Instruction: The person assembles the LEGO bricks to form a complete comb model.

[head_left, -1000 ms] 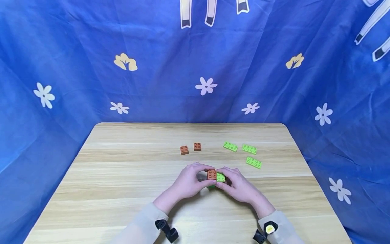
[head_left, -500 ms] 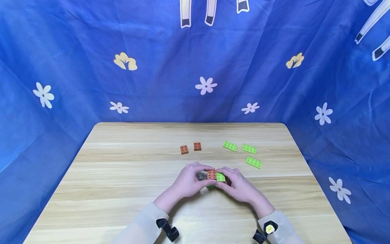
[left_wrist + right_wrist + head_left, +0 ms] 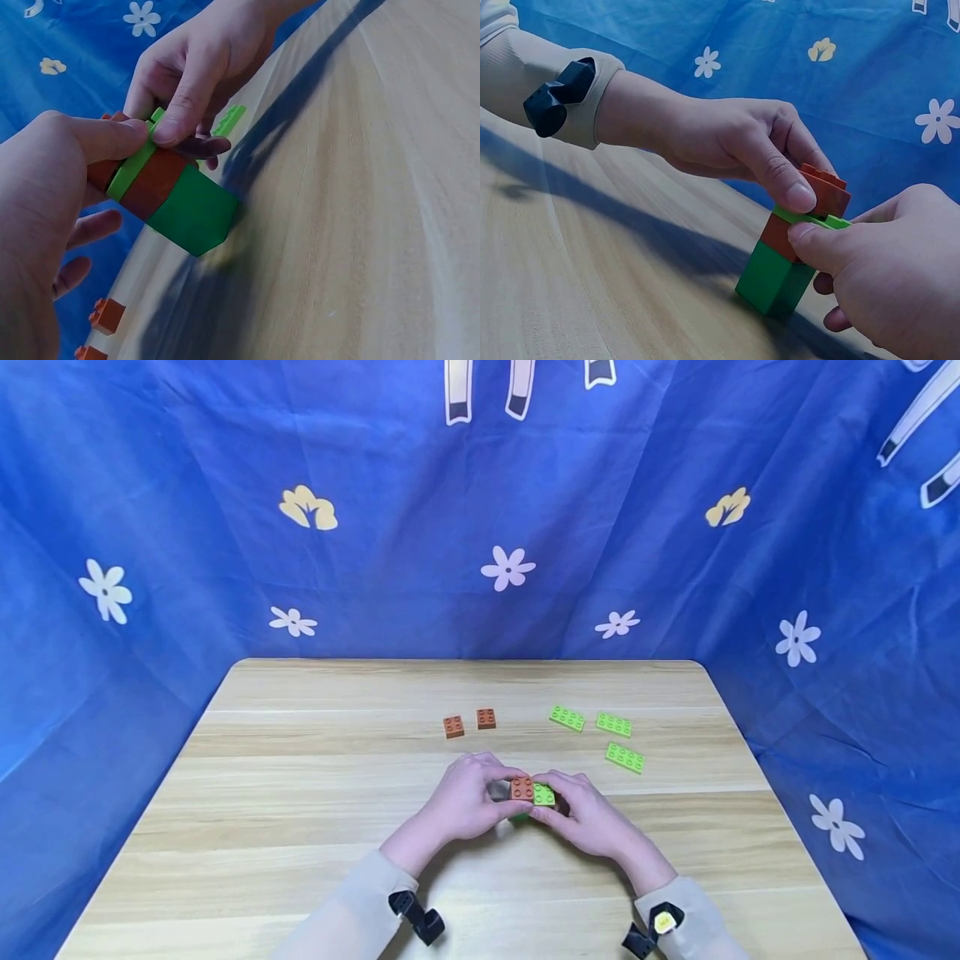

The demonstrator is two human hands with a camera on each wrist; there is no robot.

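A small tower of toy building bricks is between my two hands. At its foot is a dark green block, and on that an orange-brown brick. Over them lies a light green studded plate. Another orange-brown brick sits on the plate's left half, leaving the right-hand studs bare. My left hand pinches this top brick between thumb and fingers, the thumb reaching down to the plate. My right hand pinches the plate at its right end, thumb in front. Its far fingertips are partly hidden behind the tower.
Beyond my left hand lie two loose orange-brown bricks, one at the left and one at the right. Several light green plates are spread beyond my right hand. A blue patterned cloth stands around the wooden table.
My left wrist and knuckles have shifted slightly up and to the right. Both hands keep their hold, and the bricks stay stacked as before.
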